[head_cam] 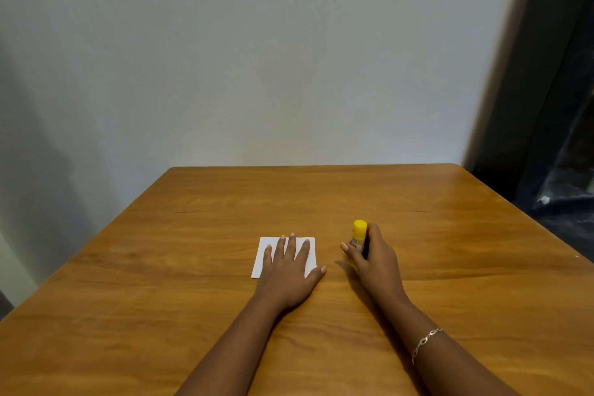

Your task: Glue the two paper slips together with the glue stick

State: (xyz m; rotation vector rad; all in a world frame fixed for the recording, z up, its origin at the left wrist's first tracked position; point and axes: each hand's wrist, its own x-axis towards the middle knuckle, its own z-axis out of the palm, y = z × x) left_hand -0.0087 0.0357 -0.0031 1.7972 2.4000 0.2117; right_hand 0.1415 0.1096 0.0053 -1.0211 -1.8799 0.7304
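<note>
White paper (262, 259) lies flat near the middle of the wooden table (450, 235); I cannot tell whether it is one slip or two stacked. My left hand (289, 267) rests on it, palm down, fingers straight and spread, covering most of it. To the right, a glue stick (359, 231) with a yellow cap stands upright on the table. My right hand (373, 259) holds its body, fingers and thumb curled round it, cap on.
The table's far edge meets a pale wall (257, 58). A dark doorway or curtain (553, 106) stands at the right, beyond the table's right edge. A thin bracelet (426, 341) sits on my right wrist.
</note>
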